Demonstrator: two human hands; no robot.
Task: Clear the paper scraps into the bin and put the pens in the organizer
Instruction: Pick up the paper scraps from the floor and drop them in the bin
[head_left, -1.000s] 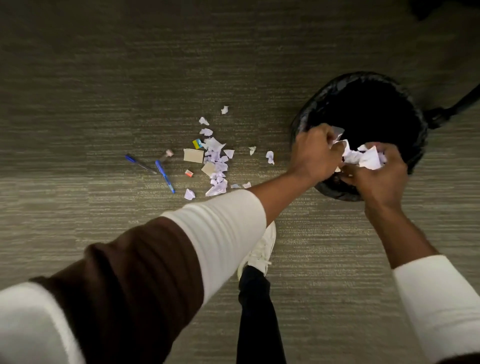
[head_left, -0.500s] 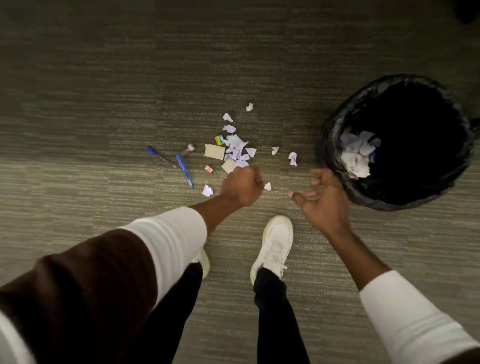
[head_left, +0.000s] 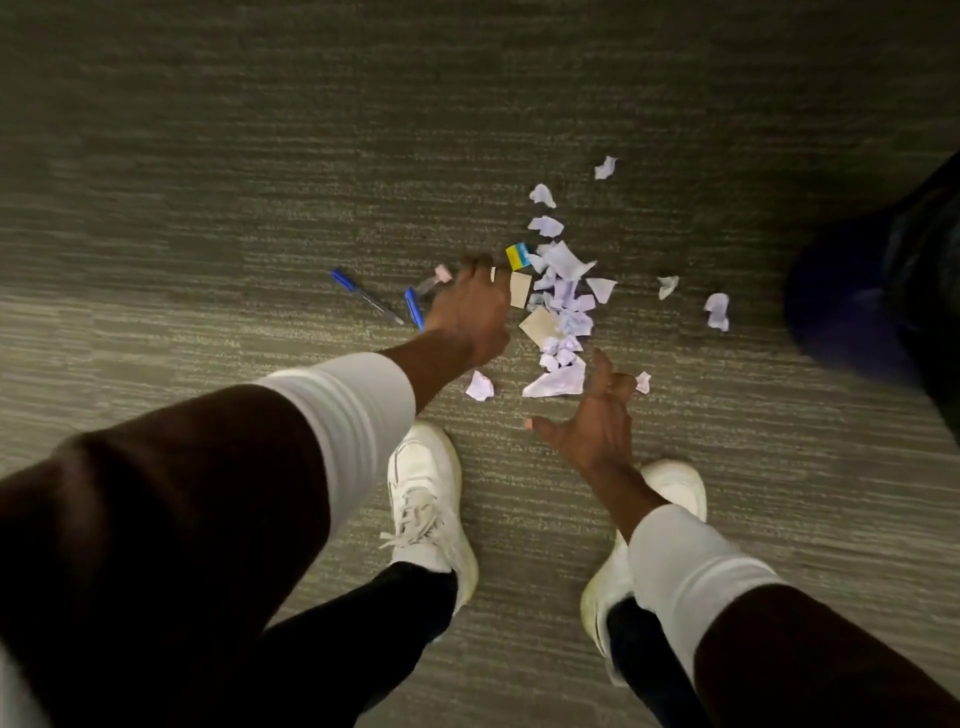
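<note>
Reaching with left hand (head_left: 470, 312), fingers loosely curled over pens (head_left: 414, 307), and right hand (head_left: 597, 421) spread empty beside scraps (head_left: 563, 306), bin (head_left: 872, 291) at right.

Pale lilac paper scraps (head_left: 563, 306) lie crumpled and scattered on my carpet, left of the black-lined bin (head_left: 883, 291). Two blue pens (head_left: 367, 297) lie flat farther left of the bin.
</note>
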